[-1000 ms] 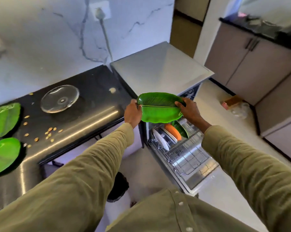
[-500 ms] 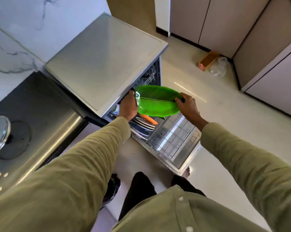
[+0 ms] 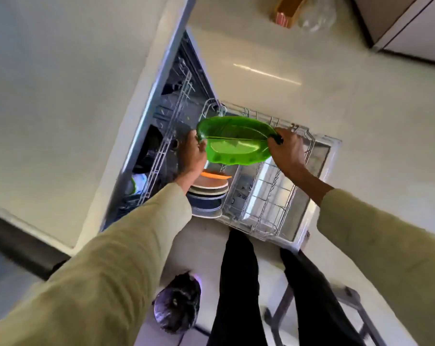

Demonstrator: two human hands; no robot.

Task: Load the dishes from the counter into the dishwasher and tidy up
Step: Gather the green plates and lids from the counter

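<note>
Green plate (image 3: 236, 143) is gripped at its ends by left hand (image 3: 192, 156) and right hand (image 3: 287, 152); rack (image 3: 273, 196) lies beneath both hands.

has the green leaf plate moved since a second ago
Yes. The green leaf plate, held at both ends, has gone from above the dishwasher's top edge down over the pulled-out rack.

A glossy green leaf-shaped plate (image 3: 236, 143) with a dark midrib is held tilted above the pulled-out lower rack (image 3: 268, 196) of the open dishwasher (image 3: 161, 116). Below it, orange, white and dark plates (image 3: 209, 193) stand upright in the rack's left end.
</note>
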